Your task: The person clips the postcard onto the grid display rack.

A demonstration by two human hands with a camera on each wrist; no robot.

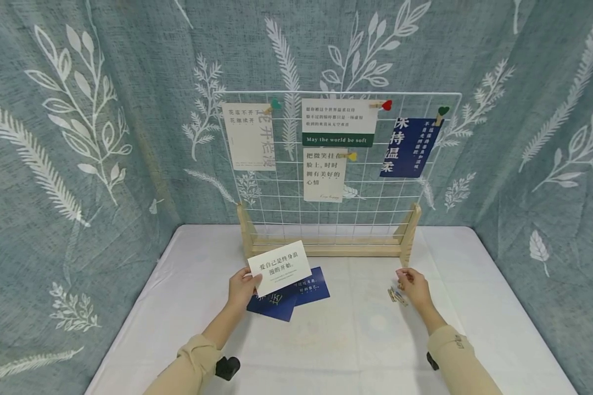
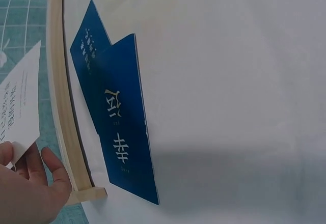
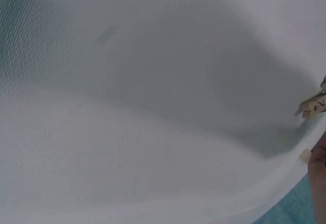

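Observation:
My left hand (image 1: 242,288) pinches a white card (image 1: 280,269) with dark printed writing at its lower left corner, holding it tilted above the table. Below that card lie two overlapping dark blue cards (image 2: 125,122). At the right, my right hand (image 1: 415,286) is just above a few small wooden clips (image 1: 397,296) on the cloth. In the right wrist view, a wooden clip end (image 3: 305,156) sticks out from the right hand's fingers; the rest of it is hidden.
A white wire grid (image 1: 277,211) stands in a wooden base (image 1: 326,250) at the back. Clipped to it are a cream card (image 1: 247,137), a white-and-green card (image 1: 338,122), a smaller cream card (image 1: 321,186) and a blue card (image 1: 405,148). Patterned curtains (image 1: 104,219) surround the table.

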